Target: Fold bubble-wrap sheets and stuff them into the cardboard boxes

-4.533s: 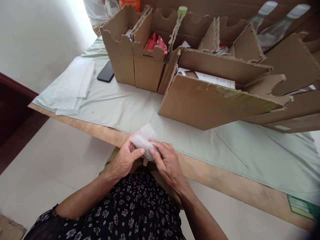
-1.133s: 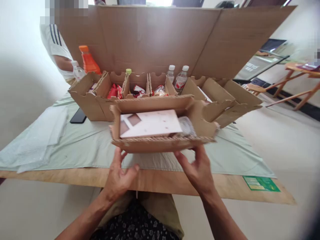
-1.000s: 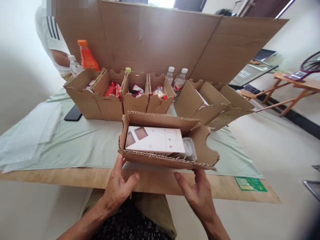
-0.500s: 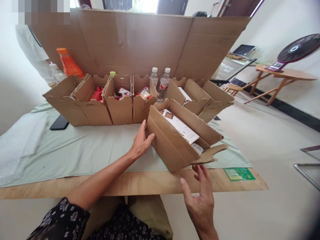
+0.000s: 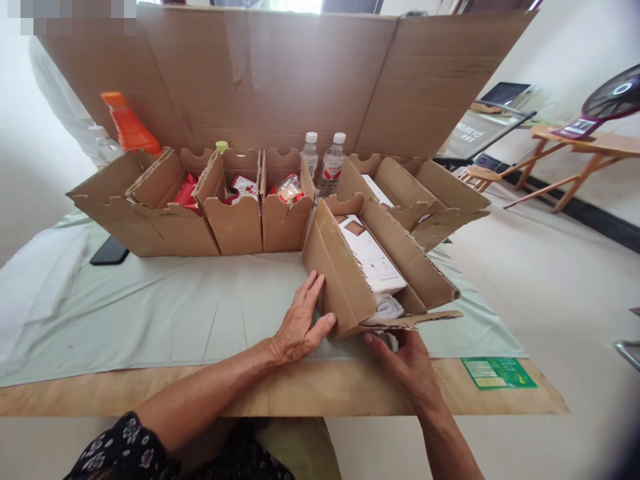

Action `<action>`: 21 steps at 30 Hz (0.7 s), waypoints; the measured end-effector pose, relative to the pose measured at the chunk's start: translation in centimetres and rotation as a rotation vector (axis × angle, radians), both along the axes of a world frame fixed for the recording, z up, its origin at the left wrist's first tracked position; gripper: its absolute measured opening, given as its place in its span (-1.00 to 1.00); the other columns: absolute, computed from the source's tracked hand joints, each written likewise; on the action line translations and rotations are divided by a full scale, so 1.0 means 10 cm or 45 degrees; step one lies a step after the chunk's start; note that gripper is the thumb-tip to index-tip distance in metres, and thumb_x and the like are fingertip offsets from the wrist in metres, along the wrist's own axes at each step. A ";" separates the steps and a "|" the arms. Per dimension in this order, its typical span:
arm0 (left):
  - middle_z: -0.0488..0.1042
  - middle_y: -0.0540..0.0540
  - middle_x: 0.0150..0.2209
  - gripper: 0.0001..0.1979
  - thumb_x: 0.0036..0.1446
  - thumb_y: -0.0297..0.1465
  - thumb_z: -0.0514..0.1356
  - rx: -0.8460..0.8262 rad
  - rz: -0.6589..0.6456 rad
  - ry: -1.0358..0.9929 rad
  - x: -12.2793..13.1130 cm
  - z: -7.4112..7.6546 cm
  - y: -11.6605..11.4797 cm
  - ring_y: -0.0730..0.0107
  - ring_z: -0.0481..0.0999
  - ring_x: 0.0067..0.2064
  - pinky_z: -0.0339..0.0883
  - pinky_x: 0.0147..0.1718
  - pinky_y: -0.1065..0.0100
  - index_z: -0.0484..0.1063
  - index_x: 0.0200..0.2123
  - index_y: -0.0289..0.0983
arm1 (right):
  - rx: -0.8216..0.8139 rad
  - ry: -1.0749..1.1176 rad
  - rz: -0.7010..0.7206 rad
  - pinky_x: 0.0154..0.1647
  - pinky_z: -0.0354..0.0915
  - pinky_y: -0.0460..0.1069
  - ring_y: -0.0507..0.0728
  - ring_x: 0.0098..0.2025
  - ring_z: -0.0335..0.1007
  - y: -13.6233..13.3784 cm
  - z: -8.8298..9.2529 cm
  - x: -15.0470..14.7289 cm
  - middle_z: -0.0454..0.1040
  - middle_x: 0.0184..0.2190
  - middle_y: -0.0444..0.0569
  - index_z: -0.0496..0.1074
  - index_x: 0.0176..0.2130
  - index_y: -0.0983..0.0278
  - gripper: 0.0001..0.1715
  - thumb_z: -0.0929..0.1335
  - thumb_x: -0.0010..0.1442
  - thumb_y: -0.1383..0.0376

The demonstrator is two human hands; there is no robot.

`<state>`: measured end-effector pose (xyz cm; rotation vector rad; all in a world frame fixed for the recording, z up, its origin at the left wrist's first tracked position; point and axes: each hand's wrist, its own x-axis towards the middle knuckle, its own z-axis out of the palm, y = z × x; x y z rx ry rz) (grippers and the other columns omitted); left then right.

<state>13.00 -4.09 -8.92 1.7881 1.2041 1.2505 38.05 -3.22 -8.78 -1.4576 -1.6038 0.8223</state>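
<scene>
An open cardboard box [image 5: 337, 277] lies slanted on the pale green cloth [image 5: 150, 307]. Inside it are a white flat carton [image 5: 373, 257] and a bubble-wrapped bundle [image 5: 387, 308] at its near end. My left hand [image 5: 300, 327] rests flat against the box's left wall, fingers stretched out. My right hand [image 5: 407, 363] is at the box's near end under its open flap [image 5: 425, 319], fingers curled against the cardboard.
A row of open cardboard boxes [image 5: 235, 213] with red snack packs stands behind, backed by a tall cardboard sheet [image 5: 280, 73]. Water bottles [image 5: 333, 160], an orange bottle [image 5: 127, 127], a phone [image 5: 107, 252] and a green sticker [image 5: 497, 372] are about. A person stands at far left.
The box has turned so that it points away from me. My left hand slid down its left wall toward me, and my right hand rose to the near flap.
</scene>
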 end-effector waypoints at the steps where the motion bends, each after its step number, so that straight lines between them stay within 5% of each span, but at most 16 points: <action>1: -0.11 -0.29 0.55 -0.22 0.37 -0.02 0.10 0.008 -0.013 -0.011 -0.01 0.00 0.00 -0.07 -0.10 0.56 -0.15 0.49 -0.19 -0.08 0.52 -0.13 | -0.007 -0.022 0.004 -0.03 0.45 0.21 0.32 -0.05 0.56 0.02 0.02 -0.01 0.63 -0.10 0.11 0.46 -0.09 0.21 -0.35 0.51 0.06 -0.19; 8: -0.22 -0.27 0.57 -0.12 0.34 0.06 0.12 0.023 -0.170 -0.005 -0.12 0.00 0.03 -0.14 -0.18 0.56 -0.18 0.48 -0.23 -0.18 0.54 -0.09 | 0.057 -0.079 -0.003 -0.13 0.48 0.19 0.30 -0.17 0.58 0.13 0.17 -0.14 0.65 -0.21 0.05 0.45 -0.13 0.18 -0.41 0.50 0.06 -0.16; 21: -0.19 -0.28 0.57 -0.06 0.28 0.02 0.22 0.024 -0.155 0.038 -0.22 0.00 0.09 -0.15 -0.15 0.56 -0.15 0.47 -0.26 -0.16 0.54 -0.09 | 0.166 -0.063 -0.065 -0.17 0.47 0.14 0.24 -0.21 0.54 -0.01 0.14 -0.41 0.61 -0.23 0.00 0.41 -0.14 0.19 -0.57 0.46 0.17 -0.04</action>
